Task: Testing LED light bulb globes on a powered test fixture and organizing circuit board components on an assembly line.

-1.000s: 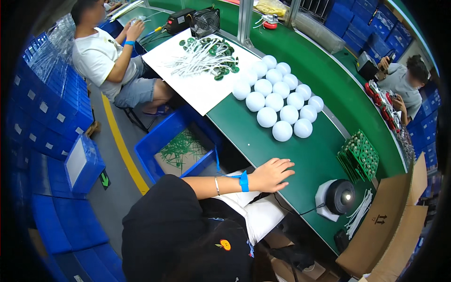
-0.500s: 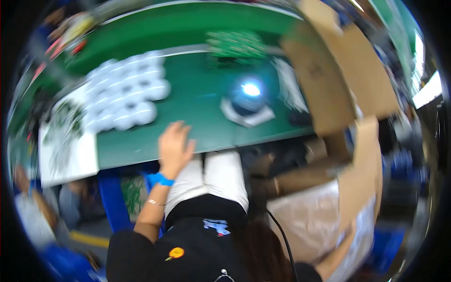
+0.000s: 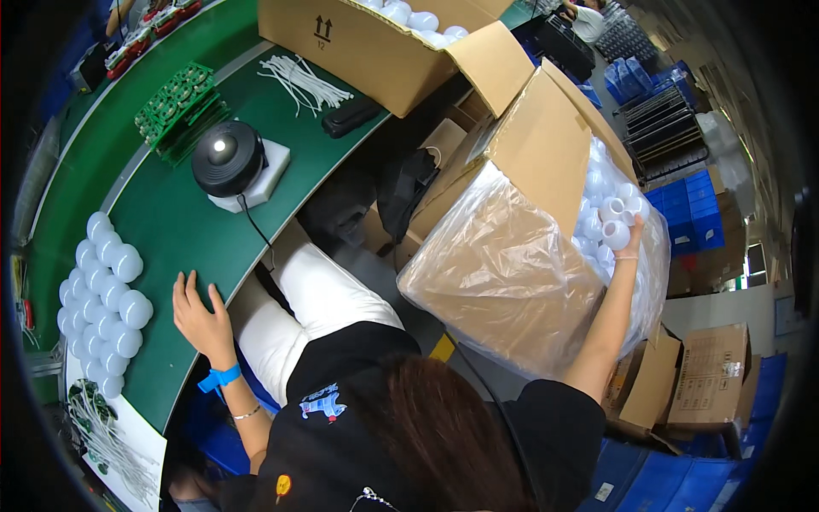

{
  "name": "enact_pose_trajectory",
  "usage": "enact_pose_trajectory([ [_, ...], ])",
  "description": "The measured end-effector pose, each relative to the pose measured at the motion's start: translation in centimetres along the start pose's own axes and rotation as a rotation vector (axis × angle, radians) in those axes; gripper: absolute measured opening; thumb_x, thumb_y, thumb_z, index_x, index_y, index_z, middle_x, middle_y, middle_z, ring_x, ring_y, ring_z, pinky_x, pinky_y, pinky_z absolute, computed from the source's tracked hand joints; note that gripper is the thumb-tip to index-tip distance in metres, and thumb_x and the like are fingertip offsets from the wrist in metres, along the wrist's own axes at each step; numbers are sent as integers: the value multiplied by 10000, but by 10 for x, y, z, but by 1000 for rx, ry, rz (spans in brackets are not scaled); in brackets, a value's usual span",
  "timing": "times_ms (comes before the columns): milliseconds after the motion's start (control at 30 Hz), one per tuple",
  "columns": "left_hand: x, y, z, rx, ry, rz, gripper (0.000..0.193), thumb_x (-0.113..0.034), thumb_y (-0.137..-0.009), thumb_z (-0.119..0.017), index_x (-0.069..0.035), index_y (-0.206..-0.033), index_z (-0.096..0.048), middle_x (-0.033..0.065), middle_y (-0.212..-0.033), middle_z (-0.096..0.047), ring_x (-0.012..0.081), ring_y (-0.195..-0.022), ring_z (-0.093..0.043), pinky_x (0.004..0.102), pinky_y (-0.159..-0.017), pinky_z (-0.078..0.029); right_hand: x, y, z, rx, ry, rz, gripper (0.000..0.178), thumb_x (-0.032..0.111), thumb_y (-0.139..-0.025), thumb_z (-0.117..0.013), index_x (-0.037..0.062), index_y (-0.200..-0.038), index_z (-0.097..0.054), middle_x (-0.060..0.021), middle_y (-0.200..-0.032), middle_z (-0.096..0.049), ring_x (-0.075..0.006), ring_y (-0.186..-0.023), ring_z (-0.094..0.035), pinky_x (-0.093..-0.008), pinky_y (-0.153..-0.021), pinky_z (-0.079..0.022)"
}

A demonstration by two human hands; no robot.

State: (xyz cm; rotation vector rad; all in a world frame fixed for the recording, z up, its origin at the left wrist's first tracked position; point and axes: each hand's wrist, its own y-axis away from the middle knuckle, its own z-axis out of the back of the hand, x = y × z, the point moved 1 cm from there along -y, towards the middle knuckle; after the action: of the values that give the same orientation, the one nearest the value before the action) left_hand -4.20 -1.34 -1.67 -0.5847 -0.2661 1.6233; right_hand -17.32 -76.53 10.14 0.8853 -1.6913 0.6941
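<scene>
My left hand rests on the green tabletop near its front edge, fingers spread and holding nothing. Far to the right, my right hand reaches into a plastic-lined cardboard box full of white bulb covers. Its fingers are curled against a round white bulb cover with an open neck; other covers lie tight around it. Rows of similar bulb covers stand on the table beyond my left hand. A black round device with a lit spot sits on a white foam block.
Green circuit boards are stacked at the table's back. White cable ties and a black case lie beside another open cardboard box. Thin white wires lie on a white board at left. Cartons stand at right.
The view has swung to the right and sharpened, bringing the box of bulb covers fully into sight. My right hand is now seen among the covers; my left hand stays on the table edge.
</scene>
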Motion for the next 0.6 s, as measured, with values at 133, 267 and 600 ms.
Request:
enact_pose_trajectory([
  [133, 0, -2, 2, 44, 6, 39, 356, -216, -843, -566, -78, -1171, -541, 110, -1257, -500, 294, -1155, -465, 400, -937, -359, 24, 4, -92, 236, -34, -5, 776, 473, -712, -640, 72, -1318, -366, -184, -1214, -511, -406, -1025, -556, -454, -715, -551],
  [267, 4, -2, 5, 60, 58, 6, 418, -219, -807, -595, -72, -1190, -515, 134, -1259, -487, 307, -1171, -447, 414, -942, -350, 14, 18, -246, 596, 42, -38, 890, 370, -630, -758, 47, -1340, -329, -216, -1295, -432, -320, -1050, -555, -434, -705, -566],
  [600, 9, -18, 17, -126, 1189, 162, 891, -632, -826, -453, -16, -1404, -169, 160, -1434, -239, 317, -1278, -324, 436, -1006, -315, -168, 152, -606, 1653, 720, 491, 897, 459, -527, -761, -3, -1218, -424, -314, -1226, -354, -490, -1030, -474, -433, -918, -414],
])
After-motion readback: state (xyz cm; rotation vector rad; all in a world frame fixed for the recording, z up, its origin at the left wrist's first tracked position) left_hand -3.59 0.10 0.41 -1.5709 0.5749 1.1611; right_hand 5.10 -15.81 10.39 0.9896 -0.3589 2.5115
